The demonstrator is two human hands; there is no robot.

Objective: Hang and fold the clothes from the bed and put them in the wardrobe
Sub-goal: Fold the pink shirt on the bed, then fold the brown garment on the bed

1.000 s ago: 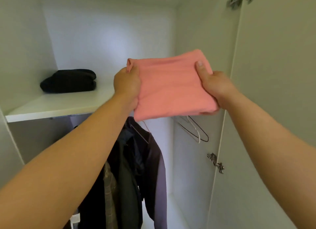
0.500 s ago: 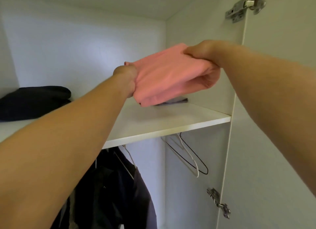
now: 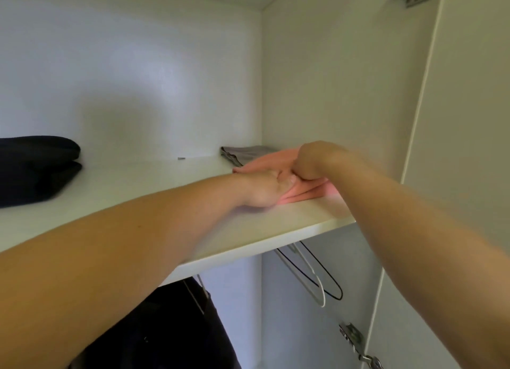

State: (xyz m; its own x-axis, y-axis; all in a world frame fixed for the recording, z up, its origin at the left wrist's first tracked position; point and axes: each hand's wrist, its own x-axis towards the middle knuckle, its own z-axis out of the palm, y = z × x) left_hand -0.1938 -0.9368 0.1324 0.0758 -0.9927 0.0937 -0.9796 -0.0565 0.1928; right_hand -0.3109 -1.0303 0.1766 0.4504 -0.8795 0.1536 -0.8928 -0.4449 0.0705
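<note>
Folded salmon-pink fabric garment [image 3: 306,193] lying on white wardrobe shelf [image 3: 165,192], against folded grey cloth [image 3: 248,152] — gripped from above by curled right hand [image 3: 311,161]; left hand [image 3: 262,188] at near-left edge, grip too blurred to tell.

A single wide-angle view, taken from the person's head, faces into the wardrobe [image 3: 331,79] at close range. The lens sits just above the shelf [image 3: 165,192], whose top surface shows at a shallow angle across mid-frame. The compartment ceiling shows at the top edge. The left forearm [image 3: 110,258] and right forearm [image 3: 414,217] enter from the lower corners and converge on the cloth [image 3: 306,193] right of centre. The door [image 3: 469,120] occupies the right edge.
</note>
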